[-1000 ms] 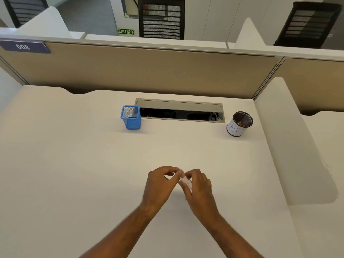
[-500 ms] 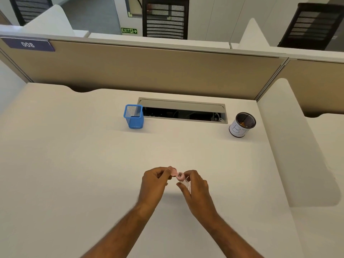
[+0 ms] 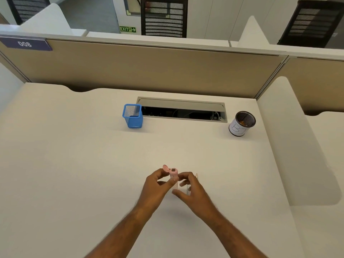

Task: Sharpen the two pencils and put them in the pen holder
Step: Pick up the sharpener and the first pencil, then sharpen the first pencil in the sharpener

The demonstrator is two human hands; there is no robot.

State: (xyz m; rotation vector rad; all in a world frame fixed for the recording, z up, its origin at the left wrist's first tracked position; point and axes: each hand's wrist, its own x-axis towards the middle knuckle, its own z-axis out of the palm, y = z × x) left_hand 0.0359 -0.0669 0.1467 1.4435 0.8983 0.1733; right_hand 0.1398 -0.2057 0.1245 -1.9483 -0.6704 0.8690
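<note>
Bare tabletop point(image 3: 74, 164) open between hands and far edge, blue mesh holder point(image 3: 132, 116) and round cup point(image 3: 242, 123) well apart, cable slot point(image 3: 181, 110) between them, seemingly open.

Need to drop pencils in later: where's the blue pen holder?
In the head view, the blue pen holder stands upright at the desk's far middle-left, beside the left end of the cable slot.

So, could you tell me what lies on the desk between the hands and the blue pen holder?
Nothing: the head view shows bare desk between the blue pen holder and the pink sharpener in the hands.
</note>
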